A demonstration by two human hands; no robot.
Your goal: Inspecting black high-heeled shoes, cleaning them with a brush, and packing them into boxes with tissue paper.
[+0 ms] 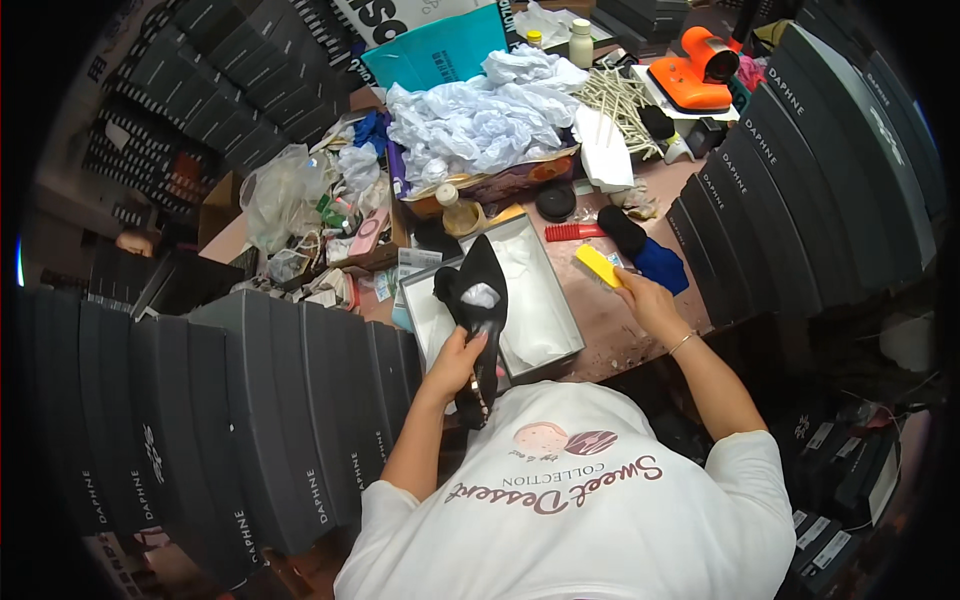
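Observation:
My left hand (455,365) is closed around a black pointed-toe shoe (486,268) with white paper stuffed in its toe. A second dark shape beside it may be the other shoe of the pair; I cannot tell. The shoe is held over an open grey shoebox (548,361) lined with white paper. To the right, my right hand (652,308) grips a yellow block-shaped thing (598,266), perhaps a brush or sponge. Just beyond it lie a red bristled brush (574,232), a black rounded pad (622,232) and a blue cloth (661,266).
Stacks of dark shoeboxes flank me on the left (270,400) and right (800,170). Behind the open box, a carton holds crumpled white paper (480,120). A glass bottle (458,212), bundled pale sticks (615,98) and an orange device (692,80) stand farther back.

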